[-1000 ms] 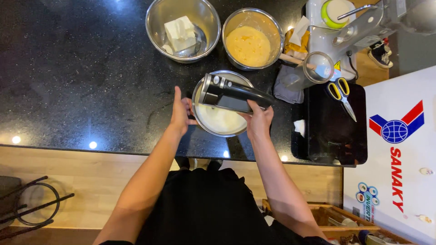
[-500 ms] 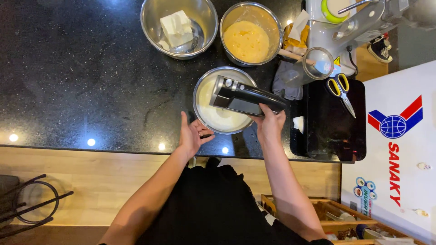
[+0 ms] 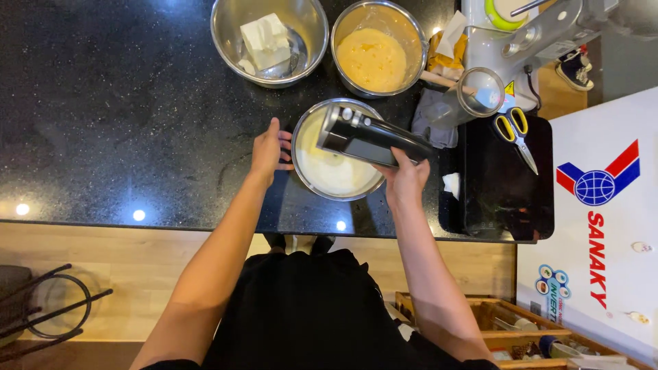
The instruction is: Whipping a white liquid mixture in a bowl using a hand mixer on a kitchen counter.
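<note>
pale batter fills the steel mixing bowl [image 3: 337,149], which sits on the black speckled bench [image 3: 116,116] near its front edge. over the bowl hangs a dark hand mixer [image 3: 370,136], tilted, its body crossing the bowl's right half; the beaters are hidden under it. right hand [image 3: 406,179] has its fingers closed around the mixer's handle, at the bowl's right rim. left hand [image 3: 268,147] lies against the bowl's left rim with fingers loosely spread, touching the steel but not clamped on it (more a steadying touch than a grip).

behind the bowl stand two more steel bowls: one with white blocks and a spoon [image 3: 269,38], one with yellow beaten mix [image 3: 373,51]. right of the mixing bowl lie a grey cloth [image 3: 433,116], a small sieve [image 3: 482,92], yellow-handled scissors [image 3: 515,133] and a black board [image 3: 506,179].

risk, as i judge it: with only a light touch on the rim, the bowl could spin or slide toward the bench edge if the beaters catch its wall. a tilted mixer lifted too high could also fling batter onto the bench and cloth.
</note>
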